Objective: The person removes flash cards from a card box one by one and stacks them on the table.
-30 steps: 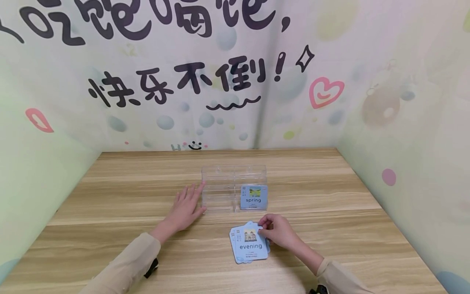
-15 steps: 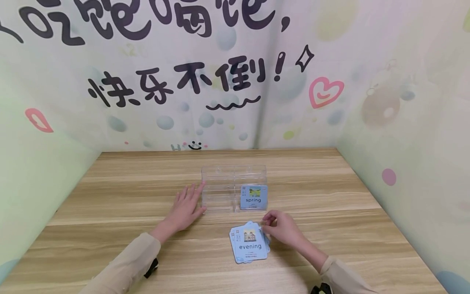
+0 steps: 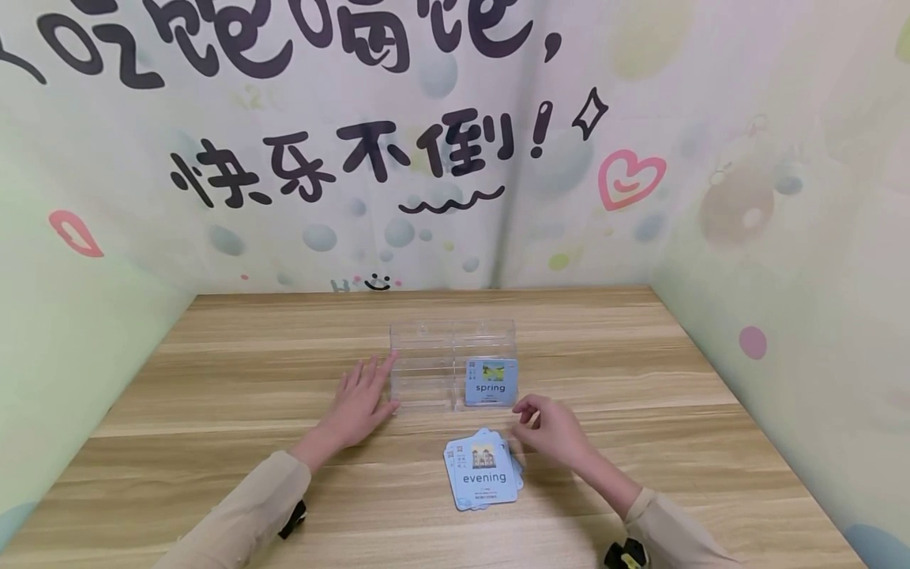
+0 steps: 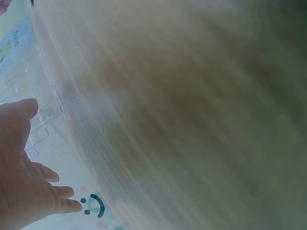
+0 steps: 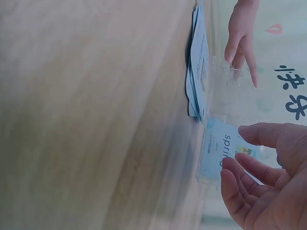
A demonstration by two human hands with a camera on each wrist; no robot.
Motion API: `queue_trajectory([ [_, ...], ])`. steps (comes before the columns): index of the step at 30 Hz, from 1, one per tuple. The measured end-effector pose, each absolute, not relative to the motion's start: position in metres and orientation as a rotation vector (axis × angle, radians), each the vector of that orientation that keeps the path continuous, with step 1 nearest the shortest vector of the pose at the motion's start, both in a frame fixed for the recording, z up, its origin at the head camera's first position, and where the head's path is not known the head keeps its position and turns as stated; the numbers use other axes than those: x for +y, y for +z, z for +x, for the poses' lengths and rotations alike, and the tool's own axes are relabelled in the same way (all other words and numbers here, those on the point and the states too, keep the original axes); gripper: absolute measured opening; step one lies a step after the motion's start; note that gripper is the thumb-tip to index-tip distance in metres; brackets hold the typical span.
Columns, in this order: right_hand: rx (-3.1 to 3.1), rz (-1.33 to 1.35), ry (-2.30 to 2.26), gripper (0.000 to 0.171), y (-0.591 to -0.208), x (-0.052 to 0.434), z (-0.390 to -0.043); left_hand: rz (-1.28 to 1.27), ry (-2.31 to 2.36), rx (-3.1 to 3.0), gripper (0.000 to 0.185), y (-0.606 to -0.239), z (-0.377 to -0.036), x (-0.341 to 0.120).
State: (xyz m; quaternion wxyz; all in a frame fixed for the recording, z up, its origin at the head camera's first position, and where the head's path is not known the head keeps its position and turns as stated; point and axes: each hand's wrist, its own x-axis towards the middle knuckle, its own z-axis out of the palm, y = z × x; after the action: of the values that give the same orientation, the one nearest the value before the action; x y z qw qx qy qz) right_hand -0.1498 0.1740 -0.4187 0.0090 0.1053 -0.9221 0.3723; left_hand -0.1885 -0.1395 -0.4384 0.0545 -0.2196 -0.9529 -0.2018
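We see a small pile of blue cards (image 3: 483, 471) lying on the wooden table (image 3: 213, 371), a little below the middle of the head view, and the top card shows a house and the word "evening". Our right hand (image 3: 550, 432) is just to the right of the pile and a bit above it, with its fingers loosely bent, the thumb near the first finger, and nothing in it. In the right wrist view that hand (image 5: 268, 182) fills the lower right corner, with the fingers softly curled and empty. Just above the pile stands a clear plastic holder (image 3: 453, 364) with rows of little slots. One blue card (image 3: 491, 382) stands in the front right slot, and it has a green picture and the word "spring" on it. The same card (image 5: 223, 150) shows in the right wrist view, where we can read only "sprin". Our left hand (image 3: 359, 402) lies flat on the table at the left side of the holder, with its fingers straight and spread, and the fingertips touch the holder's left wall. It holds nothing. The left wrist view is blurry. Behind the table, the wall (image 3: 711, 95) has big black Chinese writing that reads "快乐不倒!", a pink heart (image 3: 629, 177) and a little smiley face (image 3: 377, 280).
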Motion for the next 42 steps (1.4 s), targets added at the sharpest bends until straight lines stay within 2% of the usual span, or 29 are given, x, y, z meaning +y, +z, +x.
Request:
queue_trajectory([
  [26,-2.799,0.299,1.146,0.028,-0.414,0.184,-0.171,-0.661,-0.608,-2.91,0.077,-0.439,-0.19,-0.14],
  [42,-2.636,0.389,1.294,0.033,-0.416,0.186,-0.181,-0.659,-0.611,-2.907,0.075,-0.44,-0.19,-0.141],
])
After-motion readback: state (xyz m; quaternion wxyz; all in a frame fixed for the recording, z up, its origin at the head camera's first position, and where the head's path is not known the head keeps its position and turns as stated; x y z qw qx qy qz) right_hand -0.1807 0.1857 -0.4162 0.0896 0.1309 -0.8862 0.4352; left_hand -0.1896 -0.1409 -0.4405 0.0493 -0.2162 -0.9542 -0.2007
